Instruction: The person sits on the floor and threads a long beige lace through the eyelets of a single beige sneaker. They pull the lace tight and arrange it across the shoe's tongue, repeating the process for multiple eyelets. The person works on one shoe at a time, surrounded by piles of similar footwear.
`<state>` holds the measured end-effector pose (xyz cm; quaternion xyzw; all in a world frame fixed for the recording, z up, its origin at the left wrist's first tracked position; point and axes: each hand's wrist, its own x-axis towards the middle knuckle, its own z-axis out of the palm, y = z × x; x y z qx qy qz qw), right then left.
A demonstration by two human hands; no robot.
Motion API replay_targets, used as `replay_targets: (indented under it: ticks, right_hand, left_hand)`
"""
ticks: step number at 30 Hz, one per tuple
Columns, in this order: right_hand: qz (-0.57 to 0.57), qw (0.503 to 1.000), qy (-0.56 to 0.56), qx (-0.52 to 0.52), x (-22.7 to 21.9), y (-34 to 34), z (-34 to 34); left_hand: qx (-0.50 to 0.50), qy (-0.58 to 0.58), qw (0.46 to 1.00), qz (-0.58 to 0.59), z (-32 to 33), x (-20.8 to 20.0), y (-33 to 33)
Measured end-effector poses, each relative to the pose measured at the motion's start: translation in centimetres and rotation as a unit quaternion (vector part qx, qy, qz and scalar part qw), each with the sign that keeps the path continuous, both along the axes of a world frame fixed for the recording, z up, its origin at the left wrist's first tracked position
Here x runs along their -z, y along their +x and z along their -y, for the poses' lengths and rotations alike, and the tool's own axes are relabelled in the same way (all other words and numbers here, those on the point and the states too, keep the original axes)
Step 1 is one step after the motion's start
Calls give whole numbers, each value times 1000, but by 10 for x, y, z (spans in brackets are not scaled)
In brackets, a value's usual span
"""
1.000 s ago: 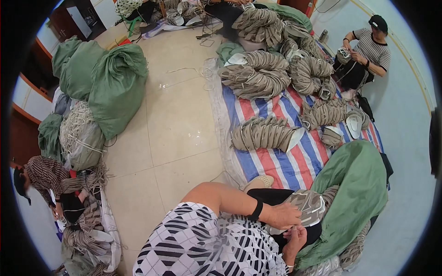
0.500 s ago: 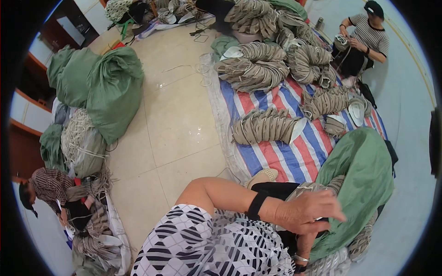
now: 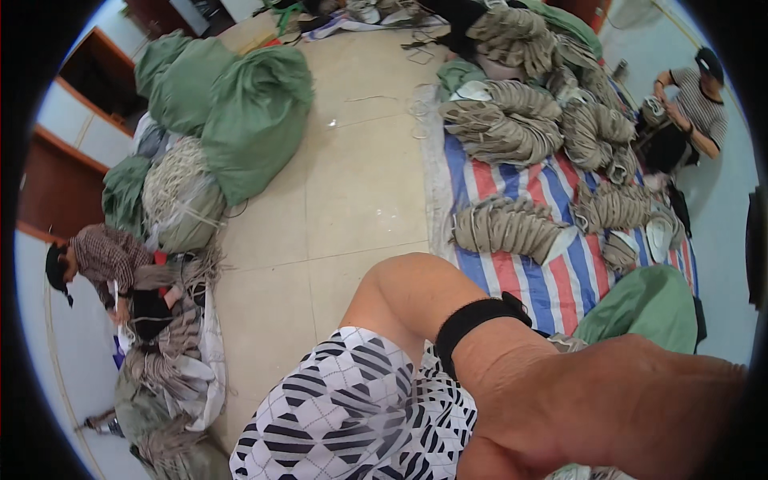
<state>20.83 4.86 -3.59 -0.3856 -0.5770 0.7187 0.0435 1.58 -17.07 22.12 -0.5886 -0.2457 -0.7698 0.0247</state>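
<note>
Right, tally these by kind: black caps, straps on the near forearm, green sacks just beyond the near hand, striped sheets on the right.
Black caps: 2
Black forearm strap: 1
Green sack just beyond the left hand: 1
Striped sheet: 1
Total: 5

Tiled floor (image 3: pixel 360 192) | striped sheet (image 3: pixel 520 180) spread on it | on sheet: rows of stacked grey-brown fabric pieces (image 3: pixel 508 226), green cloth (image 3: pixel 650 308) at sheet's near end | on floor, left of sheet: green sacks (image 3: pixel 256 120), bag of pale cord (image 3: pixel 190 214)
</note>
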Motion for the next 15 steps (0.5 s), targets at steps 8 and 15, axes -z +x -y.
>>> replay_targets:
  ticks: [8, 15]
  right_hand:
    - [-7, 999, -48, 1, 3, 11, -1]
    - [-77, 992, -34, -93, -19, 5, 12]
  left_hand:
    - [-72, -37, 994, -68, 11, -8, 27]
    - [-196, 70, 963, -174, 18, -24, 57]
